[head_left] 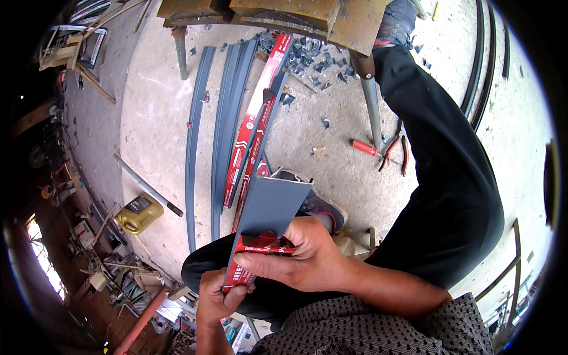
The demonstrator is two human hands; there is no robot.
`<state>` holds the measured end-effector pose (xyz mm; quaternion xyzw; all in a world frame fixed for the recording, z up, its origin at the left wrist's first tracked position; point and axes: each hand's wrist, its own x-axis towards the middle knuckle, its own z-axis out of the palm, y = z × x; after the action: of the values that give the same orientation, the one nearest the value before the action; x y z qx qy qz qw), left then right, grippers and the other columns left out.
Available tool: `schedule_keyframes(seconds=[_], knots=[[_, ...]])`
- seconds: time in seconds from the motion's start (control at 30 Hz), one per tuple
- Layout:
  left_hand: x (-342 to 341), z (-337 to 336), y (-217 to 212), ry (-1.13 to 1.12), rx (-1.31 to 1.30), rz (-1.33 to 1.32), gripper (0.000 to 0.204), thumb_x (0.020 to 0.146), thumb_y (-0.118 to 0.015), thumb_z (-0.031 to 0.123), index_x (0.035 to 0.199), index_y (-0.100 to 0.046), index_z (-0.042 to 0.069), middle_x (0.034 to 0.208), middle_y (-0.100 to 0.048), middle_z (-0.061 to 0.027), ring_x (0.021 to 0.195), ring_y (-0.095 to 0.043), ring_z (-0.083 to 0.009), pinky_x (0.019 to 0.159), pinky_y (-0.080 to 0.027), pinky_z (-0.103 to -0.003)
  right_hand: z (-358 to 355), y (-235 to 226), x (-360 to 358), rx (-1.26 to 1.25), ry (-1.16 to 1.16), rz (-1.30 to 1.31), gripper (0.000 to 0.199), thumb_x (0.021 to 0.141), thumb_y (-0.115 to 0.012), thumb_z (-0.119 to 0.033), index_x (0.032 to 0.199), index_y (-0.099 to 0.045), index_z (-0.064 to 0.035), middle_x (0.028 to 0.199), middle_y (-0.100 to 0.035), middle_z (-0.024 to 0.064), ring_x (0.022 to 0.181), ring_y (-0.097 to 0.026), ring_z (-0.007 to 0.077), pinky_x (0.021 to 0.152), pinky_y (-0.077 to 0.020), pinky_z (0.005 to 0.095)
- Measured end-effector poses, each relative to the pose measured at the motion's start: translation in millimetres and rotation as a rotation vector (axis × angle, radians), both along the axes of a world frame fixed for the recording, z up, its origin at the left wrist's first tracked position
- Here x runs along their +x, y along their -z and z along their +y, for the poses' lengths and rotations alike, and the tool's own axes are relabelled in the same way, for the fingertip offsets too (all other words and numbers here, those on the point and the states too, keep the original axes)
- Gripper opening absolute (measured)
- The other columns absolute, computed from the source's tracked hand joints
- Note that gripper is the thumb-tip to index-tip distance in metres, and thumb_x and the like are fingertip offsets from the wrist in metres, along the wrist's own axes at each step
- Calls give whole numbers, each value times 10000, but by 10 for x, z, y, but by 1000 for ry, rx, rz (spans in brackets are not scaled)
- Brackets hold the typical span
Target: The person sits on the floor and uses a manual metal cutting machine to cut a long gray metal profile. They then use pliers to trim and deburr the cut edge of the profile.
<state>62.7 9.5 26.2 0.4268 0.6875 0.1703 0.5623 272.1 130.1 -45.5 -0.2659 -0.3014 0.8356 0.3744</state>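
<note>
A grey window-frame profile, apparently aluminium, tilts upward in front of me over my lap. Red printed film covers its lower part, and a fold of that film lifts off the grey face beside my right thumb. My right hand is closed on the profile and film from the right side, thumb on the red surface, its fingers mostly hidden behind. Around the bottom end my left hand is closed, with the thumb at the lower edge. More profiles with red and white film lie on the ground just beyond.
Grey profiles lie on the concrete to the left. A metal stand rises ahead, dark scraps strewn beneath. Pliers and a red-handled screwdriver lie by its right leg. At left are a yellow jug and a rod.
</note>
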Motion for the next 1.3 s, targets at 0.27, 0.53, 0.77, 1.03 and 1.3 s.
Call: schedule_keyframes(seconds=[0.27,0.53,0.77,1.03,1.3], knots=[[142,32,-24,-29,148,-15,375,989,-743,320,1037,-695,-49,762,-732,-75,680,-725,-157,638,-569,-274,-60,-166,23,69,-116,-22,198,962,-791,-122,1108,-694,-32,921,-739,33,853,-677,57,731,-556,259],[262,-51,-98,-12,195,10,383,1041,-672,326,1030,-666,-57,771,-720,-88,657,-699,-146,609,-545,-275,-342,-115,47,154,-149,29,217,1004,-730,-184,1099,-699,9,841,-746,91,695,-694,92,611,-551,277],[201,-426,-34,-50,72,-41,379,1045,-665,341,1078,-694,-36,770,-706,-66,661,-676,-124,606,-532,-253,-614,7,47,126,-299,107,207,1019,-708,-182,1059,-694,20,822,-738,88,693,-716,125,629,-580,289],[168,-650,-19,-25,72,-86,363,1034,-676,337,1028,-692,-25,775,-696,-57,665,-647,-116,632,-504,-249,-702,31,136,295,-465,-63,215,939,-795,-184,1070,-710,-35,867,-696,91,753,-688,168,677,-550,322],[187,-621,-64,10,88,-49,403,1008,-715,379,1002,-706,-24,779,-704,-60,680,-666,-128,623,-504,-261,-696,78,193,380,-448,-63,258,879,-812,-216,1056,-733,-45,869,-751,118,761,-730,285,706,-565,394]])
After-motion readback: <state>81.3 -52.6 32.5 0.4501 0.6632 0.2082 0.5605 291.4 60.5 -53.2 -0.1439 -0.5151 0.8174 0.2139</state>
